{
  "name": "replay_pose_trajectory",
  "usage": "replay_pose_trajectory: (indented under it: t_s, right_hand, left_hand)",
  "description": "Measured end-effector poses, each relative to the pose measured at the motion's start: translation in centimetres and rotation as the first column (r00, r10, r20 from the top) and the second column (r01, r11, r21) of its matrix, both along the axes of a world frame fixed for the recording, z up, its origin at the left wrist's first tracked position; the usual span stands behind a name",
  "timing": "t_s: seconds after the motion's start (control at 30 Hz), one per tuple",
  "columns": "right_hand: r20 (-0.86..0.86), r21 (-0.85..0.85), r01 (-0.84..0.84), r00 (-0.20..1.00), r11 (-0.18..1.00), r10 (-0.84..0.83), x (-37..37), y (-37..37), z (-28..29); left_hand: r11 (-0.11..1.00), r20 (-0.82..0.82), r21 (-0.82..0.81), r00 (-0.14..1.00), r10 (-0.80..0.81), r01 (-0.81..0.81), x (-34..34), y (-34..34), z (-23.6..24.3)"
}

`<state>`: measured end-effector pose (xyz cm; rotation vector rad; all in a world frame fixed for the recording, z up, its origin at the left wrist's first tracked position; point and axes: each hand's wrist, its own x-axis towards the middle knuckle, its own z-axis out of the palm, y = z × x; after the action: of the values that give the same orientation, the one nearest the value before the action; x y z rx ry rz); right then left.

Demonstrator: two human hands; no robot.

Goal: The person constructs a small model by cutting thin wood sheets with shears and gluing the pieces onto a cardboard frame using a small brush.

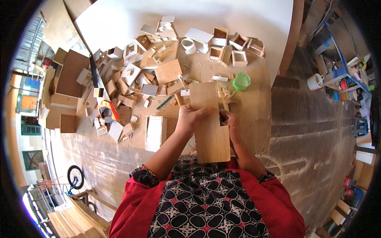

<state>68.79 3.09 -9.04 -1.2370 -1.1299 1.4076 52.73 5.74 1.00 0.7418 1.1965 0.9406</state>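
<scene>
My left hand [193,118] is clamped on one wooden board [206,137], which I hold over the near edge of the counter [254,115]. My right hand [229,120] curls at the board's single notch; I can't tell what its fingers grip. Beyond, I count five small open boxes [239,58], one translucent green cup [241,81], one white cup [188,47] and one orange-handled handsaw [104,104].

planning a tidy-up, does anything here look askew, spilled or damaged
Yes: wood pieces lie jumbled at all angles over the left side of the table, an orange-handled saw among them. What looks like sawdust is scattered about. The held board shows no obvious damage.
</scene>
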Motion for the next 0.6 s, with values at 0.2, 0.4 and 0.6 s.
replay_pose_trajectory:
  t_s: [0.2, 0.4, 0.6]
  right_hand:
    - [-0.108, -0.122, -0.081, 0.992, 0.989, 0.068, 1.2, 1.7, -4.3]
    - [-0.038, -0.178, 0.113, 0.992, 0.977, -0.122, -1.7, -0.3, 3.5]
    - [0.12, 0.015, 0.187, 0.975, 0.982, -0.187, -1.9, -1.9, 5.7]
  left_hand:
    - [0.993, 0.12, -0.014, 0.986, 0.118, -0.117, -1.2, 0.2, -0.3]
    - [0.895, 0.41, -0.12, 0.8, 0.438, -0.429, -11.3, 2.5, 2.2]
    - [0.643, 0.244, -0.022, 0.62, 0.746, -0.765, -29.2, 5.3, 2.2]
